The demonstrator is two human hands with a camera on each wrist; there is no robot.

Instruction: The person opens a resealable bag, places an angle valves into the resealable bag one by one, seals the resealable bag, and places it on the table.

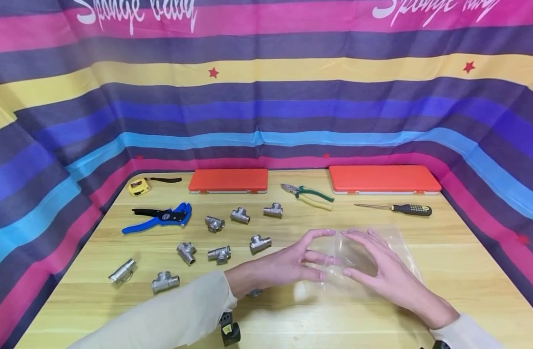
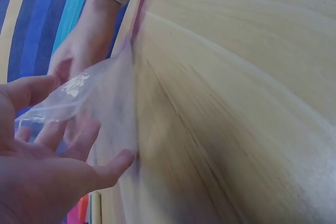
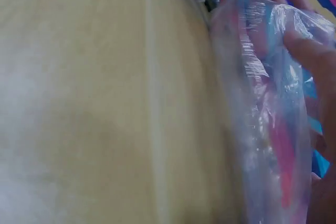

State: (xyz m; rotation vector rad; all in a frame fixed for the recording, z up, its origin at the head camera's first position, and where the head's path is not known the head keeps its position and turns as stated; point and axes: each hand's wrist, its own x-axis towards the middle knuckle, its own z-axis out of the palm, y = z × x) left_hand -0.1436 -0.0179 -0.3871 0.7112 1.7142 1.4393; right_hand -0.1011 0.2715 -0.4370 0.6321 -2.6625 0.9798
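Note:
A clear plastic bag (image 1: 397, 247) is spread between the two hands, its near edge raised off the wooden table. The left hand (image 1: 288, 264) reaches in from the left, fingers apart and loosely bent. In the left wrist view, the left hand (image 2: 47, 156) has its thumb and fingertips right at the edge of the plastic bag (image 2: 110, 93). On the other side, the right hand (image 1: 386, 269) curves its thumb and fingers round the bag. The right wrist view shows a thumb (image 3: 310, 56) against the shiny plastic; part of that hand is hidden.
Several metal tee fittings (image 1: 219, 254) lie left of the hands. Behind are a blue wire stripper (image 1: 162, 216), a tape measure (image 1: 139, 187), pliers (image 1: 307, 195), a screwdriver (image 1: 410, 209) and two red cases (image 1: 228, 180) (image 1: 384, 179). A striped cloth (image 1: 258, 111) surrounds the table.

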